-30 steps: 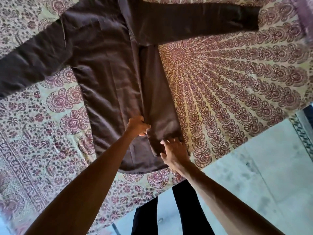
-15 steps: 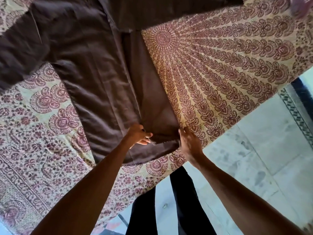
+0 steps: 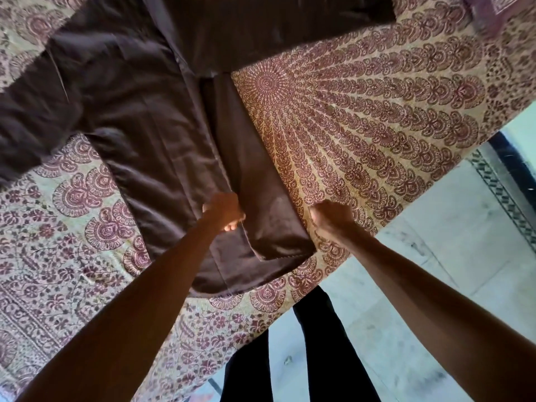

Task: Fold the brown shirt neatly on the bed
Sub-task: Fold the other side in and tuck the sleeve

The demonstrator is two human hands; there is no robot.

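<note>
Head view: left hand (image 3: 224,211) pinches brown shirt (image 3: 145,117) fold on bed (image 3: 377,111); right hand (image 3: 330,219) fingers curled beside it, grip unclear; left forearm (image 3: 159,285) covers hem.

On my head feed I log one brown shirt (image 3: 150,117) lying flat on a cream-and-maroon printed bedspread (image 3: 362,111), its right side panel (image 3: 261,198) folded inward over the body, one sleeve (image 3: 275,27) laid across the top and the other sleeve (image 3: 26,132) spread out left. The left hand (image 3: 223,211) pinches the panel's inner edge; the right hand (image 3: 330,219), fingers curled, sits just beside its outer edge, grip unclear. Below the bed edge I see black trouser legs (image 3: 324,343) on a pale tiled floor (image 3: 420,271).
</note>
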